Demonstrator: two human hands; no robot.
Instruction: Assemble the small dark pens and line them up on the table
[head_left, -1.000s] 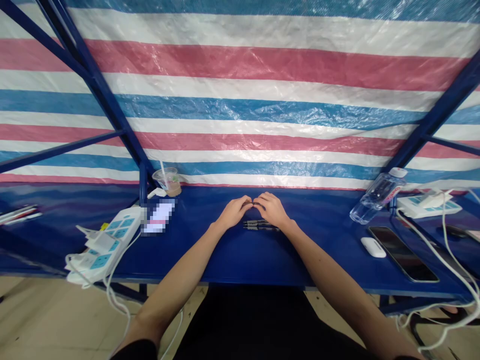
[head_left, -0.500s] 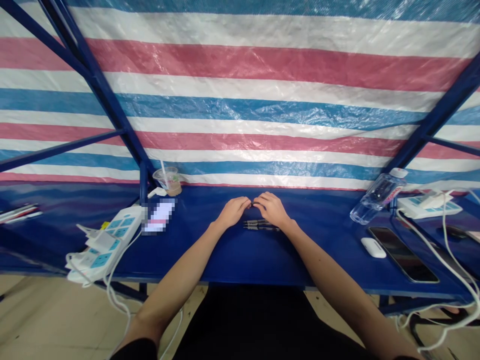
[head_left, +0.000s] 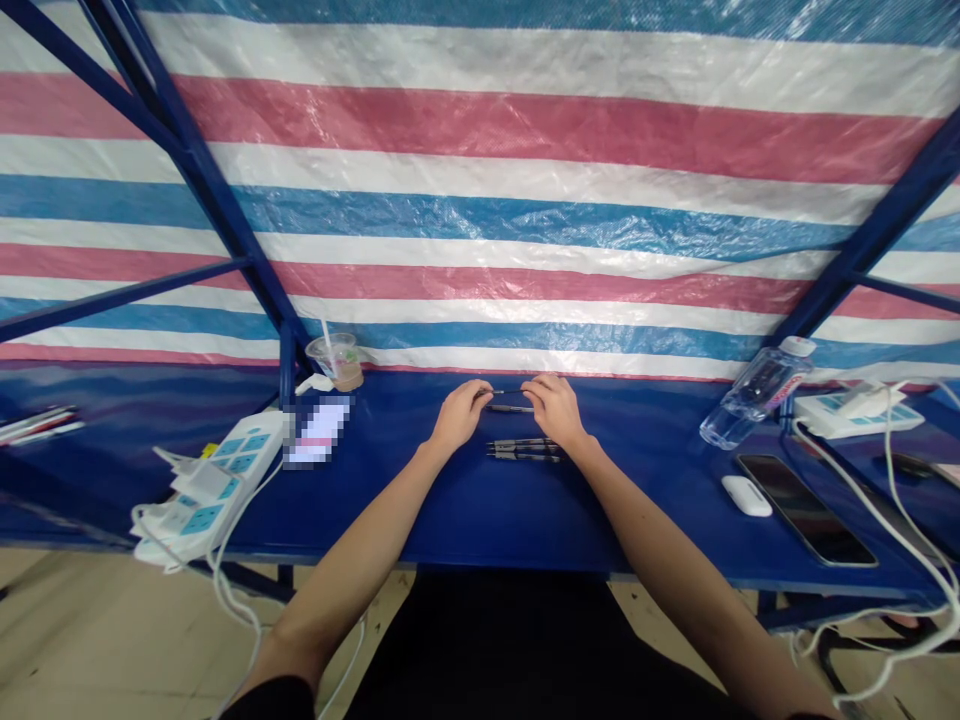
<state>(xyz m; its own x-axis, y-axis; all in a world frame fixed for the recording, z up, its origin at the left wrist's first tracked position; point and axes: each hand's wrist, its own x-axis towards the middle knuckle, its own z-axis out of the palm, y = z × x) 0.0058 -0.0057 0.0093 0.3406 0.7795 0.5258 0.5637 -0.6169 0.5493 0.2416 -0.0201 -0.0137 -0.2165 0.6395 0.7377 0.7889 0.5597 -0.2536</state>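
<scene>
My left hand (head_left: 459, 415) and my right hand (head_left: 556, 408) rest palm down near the far side of a blue table (head_left: 465, 530). Between them lie thin dark pens. The upper pen (head_left: 499, 392) runs from my left fingertips, and the lower pen (head_left: 510, 408) ends at my right fingers. Whether either hand grips a pen is hidden. Nearer me, a pair of dark pens (head_left: 523, 449) lies side by side, just below and between my hands, touching neither.
A white power strip (head_left: 217, 480) with cables and a plastic cup (head_left: 337, 362) stand to the left. To the right are a water bottle (head_left: 757, 392), a white earbud case (head_left: 746, 495), a phone (head_left: 806, 510) and another power strip (head_left: 855, 412). A striped tarp (head_left: 525, 200) hangs behind.
My hands have moved apart and slightly farther away. Thin dark pens now show between them, where my fingers met before. The nearer pair of pens has not moved.
</scene>
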